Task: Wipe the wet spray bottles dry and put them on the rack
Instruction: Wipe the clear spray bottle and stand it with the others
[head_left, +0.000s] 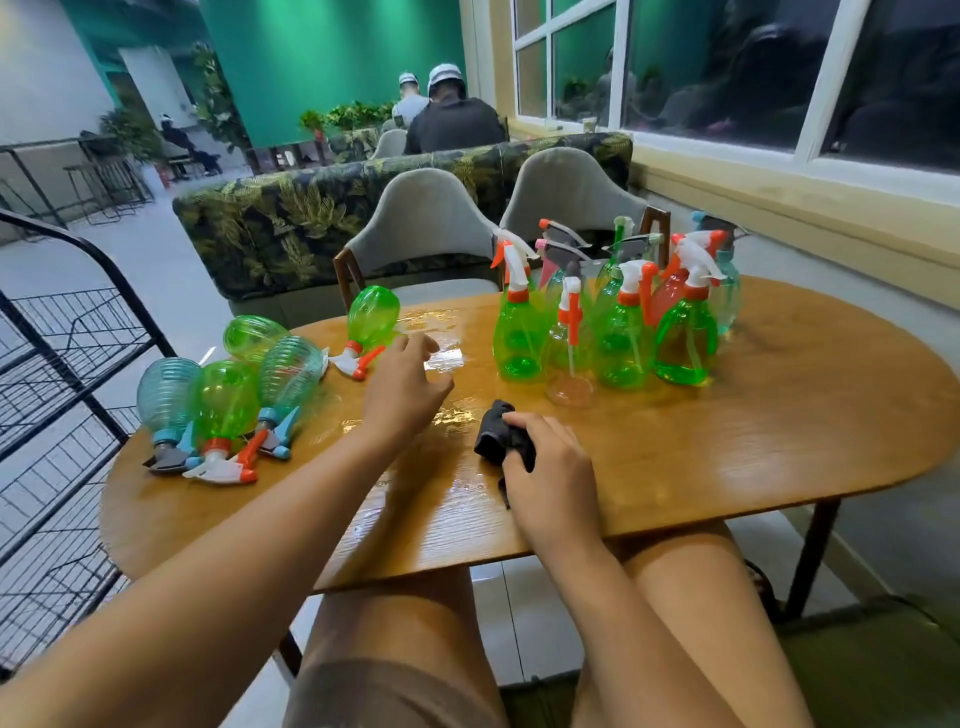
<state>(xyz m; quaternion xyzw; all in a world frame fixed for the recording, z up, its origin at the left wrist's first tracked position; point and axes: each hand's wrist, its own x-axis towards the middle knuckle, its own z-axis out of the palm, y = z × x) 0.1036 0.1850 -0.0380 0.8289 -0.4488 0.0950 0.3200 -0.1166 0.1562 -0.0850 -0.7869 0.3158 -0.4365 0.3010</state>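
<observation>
Right hand (553, 470): grips black cloth (501, 434) on wet table (779, 415). Left hand (402, 382): relaxed, empty; green spray bottle (373, 312) lies just beyond it. Upright spray bottles (680, 332) beyond the right hand, wire rack (78, 322) far left.

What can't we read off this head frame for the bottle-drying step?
Head view only.
Rack: cut off by the left edge, so its full shelves are unseen.
Rear upright bottles: hidden by the front ones, so no exact count.
Black cloth: largely covered by the right hand.
Wetness of the lying bottles: droplets too small to see.
</observation>
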